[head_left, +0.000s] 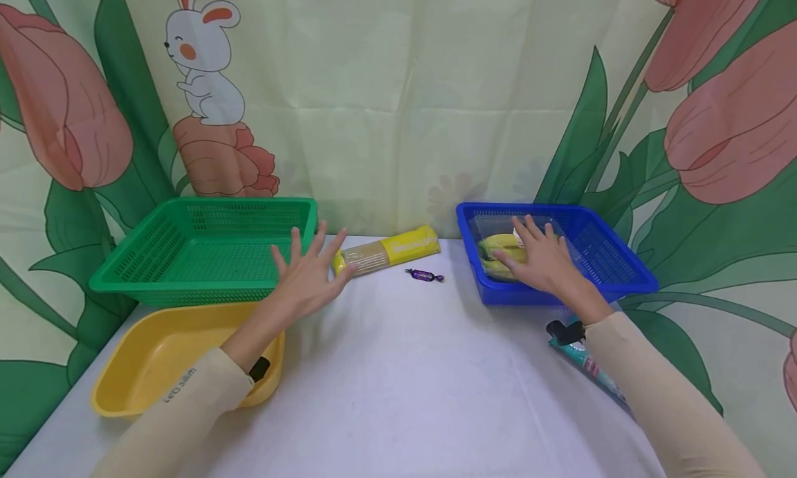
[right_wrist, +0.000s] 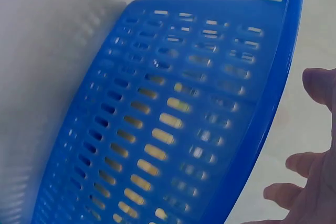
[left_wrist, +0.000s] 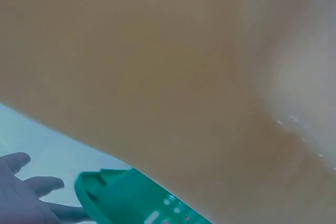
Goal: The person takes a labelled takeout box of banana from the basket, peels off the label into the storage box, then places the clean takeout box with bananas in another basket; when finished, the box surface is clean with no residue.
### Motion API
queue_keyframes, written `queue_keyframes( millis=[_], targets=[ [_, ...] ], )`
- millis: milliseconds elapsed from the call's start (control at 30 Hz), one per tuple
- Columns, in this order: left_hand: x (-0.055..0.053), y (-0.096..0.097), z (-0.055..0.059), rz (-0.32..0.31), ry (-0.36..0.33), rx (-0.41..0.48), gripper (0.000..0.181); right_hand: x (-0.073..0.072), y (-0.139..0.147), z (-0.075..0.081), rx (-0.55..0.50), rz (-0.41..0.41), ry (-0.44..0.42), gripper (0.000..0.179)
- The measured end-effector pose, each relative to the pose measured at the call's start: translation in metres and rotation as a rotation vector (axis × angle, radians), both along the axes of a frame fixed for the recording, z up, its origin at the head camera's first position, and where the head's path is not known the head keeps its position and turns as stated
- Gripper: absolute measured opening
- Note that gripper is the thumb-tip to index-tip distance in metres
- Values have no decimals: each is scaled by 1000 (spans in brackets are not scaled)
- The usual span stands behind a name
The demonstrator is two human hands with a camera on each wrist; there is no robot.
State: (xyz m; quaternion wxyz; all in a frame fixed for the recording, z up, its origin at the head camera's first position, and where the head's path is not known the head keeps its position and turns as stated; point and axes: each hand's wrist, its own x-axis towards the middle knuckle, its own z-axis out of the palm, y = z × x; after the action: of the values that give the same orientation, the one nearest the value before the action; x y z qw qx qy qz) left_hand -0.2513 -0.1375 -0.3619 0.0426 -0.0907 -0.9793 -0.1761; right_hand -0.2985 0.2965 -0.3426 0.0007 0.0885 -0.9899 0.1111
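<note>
On my feed, I had the bananas (head_left: 498, 242) in the left part of the blue basket (head_left: 510, 297), long axis roughly left-right, just left of the nearer right hand (head_left: 543, 258), its fingers spread and ungripping, like those of the left hand (head_left: 306, 279).

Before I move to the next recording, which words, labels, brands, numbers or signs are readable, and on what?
"LETS": left sleeve; the following word is unclear.
Yellow packet: white lettering, too blurred to read.
Purple wrapped sweet: print too small to read.
Teal packet: print too blurred to read.
Banana pack: white label, nothing legible.
</note>
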Motion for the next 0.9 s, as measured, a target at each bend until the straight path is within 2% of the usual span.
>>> queue_keyframes(
  millis=[500,900],
  targets=[
    [4,24,14,-46,-44,77,76,-11,29,7,-37,-36,1,98],
    [5,32,26,-74,-41,61,74,-21,55,9,-81,-48,-63,98]
  ],
)
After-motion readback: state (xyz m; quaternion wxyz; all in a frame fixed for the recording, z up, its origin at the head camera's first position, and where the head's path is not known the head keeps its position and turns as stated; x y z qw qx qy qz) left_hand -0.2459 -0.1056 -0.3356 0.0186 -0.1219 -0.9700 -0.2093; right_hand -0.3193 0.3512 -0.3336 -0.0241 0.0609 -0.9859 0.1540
